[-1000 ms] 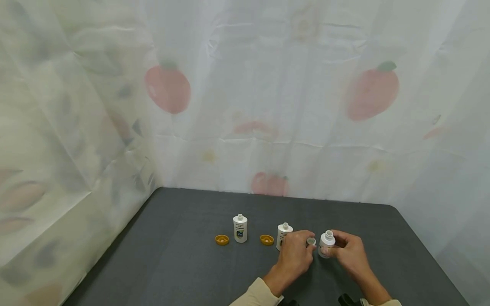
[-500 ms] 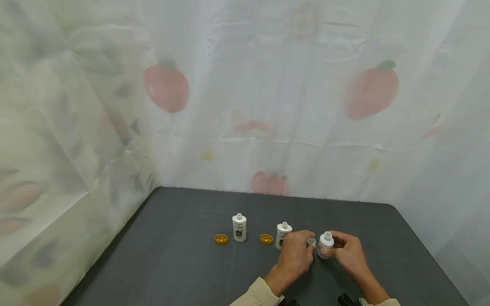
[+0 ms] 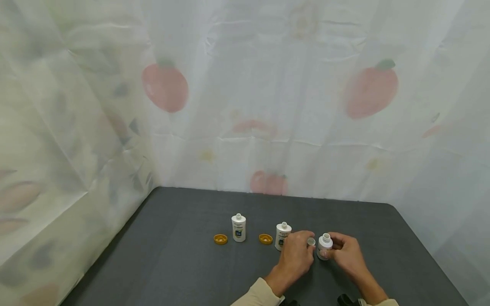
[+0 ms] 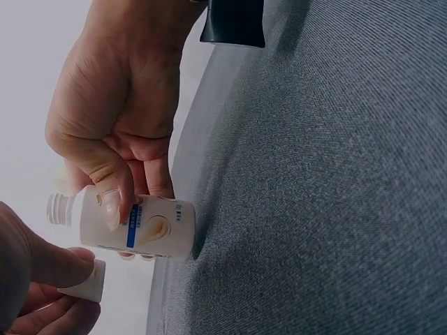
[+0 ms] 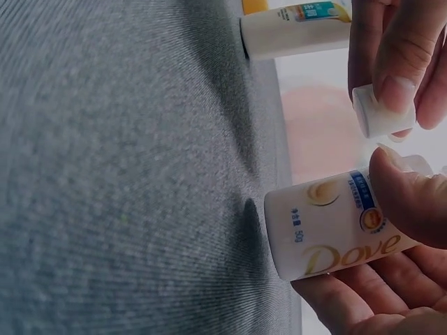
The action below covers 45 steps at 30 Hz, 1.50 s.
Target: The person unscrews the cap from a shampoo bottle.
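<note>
My left hand [image 3: 294, 255] pinches a small white screw cap [image 5: 384, 112] between thumb and fingers. Right beside it, my right hand [image 3: 347, 253] grips a small white Dove bottle [image 5: 335, 227], thumb on one side and fingers on the other. The bottle's threaded neck [image 4: 60, 209] is bare, and its base is right at the dark table top. The cap is held off to the side of the neck, apart from it. Just behind my left hand stands a second white bottle [image 3: 282, 233] with an uncovered neck, partly hidden by the hand.
Farther left stands another uncapped white bottle [image 3: 238, 229]. Two round amber caps lie on the grey table [image 3: 183, 263]: one cap [image 3: 220, 239] left of that bottle, the other cap [image 3: 266, 239] between the bottles. A printed curtain [image 3: 306, 106] hangs behind the table.
My right hand has brought the Dove bottle slightly down and a little left toward the table. My left hand with the cap has stayed nearly still.
</note>
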Available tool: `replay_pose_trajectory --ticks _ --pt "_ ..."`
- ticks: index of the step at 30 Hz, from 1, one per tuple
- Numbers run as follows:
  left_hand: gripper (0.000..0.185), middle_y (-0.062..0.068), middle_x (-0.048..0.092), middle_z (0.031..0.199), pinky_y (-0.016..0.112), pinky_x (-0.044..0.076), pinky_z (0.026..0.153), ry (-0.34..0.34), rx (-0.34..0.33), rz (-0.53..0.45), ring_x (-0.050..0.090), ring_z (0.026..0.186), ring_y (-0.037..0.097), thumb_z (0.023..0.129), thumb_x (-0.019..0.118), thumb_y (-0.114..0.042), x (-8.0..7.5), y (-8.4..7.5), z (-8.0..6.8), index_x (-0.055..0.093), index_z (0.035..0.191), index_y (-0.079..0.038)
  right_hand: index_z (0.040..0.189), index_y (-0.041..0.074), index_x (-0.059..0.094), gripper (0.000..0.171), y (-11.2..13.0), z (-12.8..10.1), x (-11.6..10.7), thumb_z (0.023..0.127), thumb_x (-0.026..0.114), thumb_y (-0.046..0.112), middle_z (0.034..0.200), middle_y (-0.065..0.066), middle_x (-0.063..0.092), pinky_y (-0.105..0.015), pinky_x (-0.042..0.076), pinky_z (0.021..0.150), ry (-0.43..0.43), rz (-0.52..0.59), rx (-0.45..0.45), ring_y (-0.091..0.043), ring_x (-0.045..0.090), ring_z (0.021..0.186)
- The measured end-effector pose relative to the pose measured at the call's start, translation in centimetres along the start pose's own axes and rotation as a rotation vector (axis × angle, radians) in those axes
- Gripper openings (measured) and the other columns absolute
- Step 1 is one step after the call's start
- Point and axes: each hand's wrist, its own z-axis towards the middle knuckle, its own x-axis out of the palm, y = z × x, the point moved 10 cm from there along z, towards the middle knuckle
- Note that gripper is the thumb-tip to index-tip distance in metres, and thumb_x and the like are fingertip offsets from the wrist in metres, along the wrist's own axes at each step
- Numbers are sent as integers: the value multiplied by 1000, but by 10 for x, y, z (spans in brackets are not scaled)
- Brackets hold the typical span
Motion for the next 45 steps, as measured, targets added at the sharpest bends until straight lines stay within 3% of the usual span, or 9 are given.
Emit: replay_pose_trajectory --ticks 4,11,17,25,32,45 --pt "25 -1 81 100 20 59 77 24 -17 -14 76 90 7 79 88 -6 3 1 -1 80 102 -11 128 -16 63 58 -4 0 0 74 83 -13 119 -29 73 -24 61 72 -2 13 13 -9 74 91" --pt "25 -1 80 101 20 59 78 65 -9 -16 74 93 6 81 86 -6 8 2 -2 79 104 -12 131 -15 62 58 -10 -2 1 76 81 -13 123 -30 71 -28 61 72 0 3 41 -31 76 105" --pt "24 -2 79 101 20 58 78 71 -3 -15 74 92 7 81 85 -6 9 0 -3 79 104 -12 128 -14 63 57 -9 -2 0 73 81 -14 120 -27 73 -27 61 71 -1 3 57 -22 75 99" --pt "21 -2 77 96 20 58 76 58 6 -9 73 89 7 81 85 -6 9 0 -3 78 100 -12 129 -12 61 55 -7 -3 2 76 76 -16 125 -29 71 -30 61 72 26 18 47 -27 74 105" --pt "21 -2 77 94 22 58 76 33 17 19 73 88 9 79 85 -6 11 0 -4 79 99 -11 130 -11 60 56 -5 -2 4 76 73 -18 126 -30 69 -28 59 71 45 26 34 -16 71 97" --pt "20 -2 76 96 23 58 76 84 11 69 74 89 10 80 84 -8 19 3 -3 80 99 -11 139 -10 56 63 -3 -3 4 78 74 -16 136 -30 66 -25 59 76 62 29 17 -20 72 110"
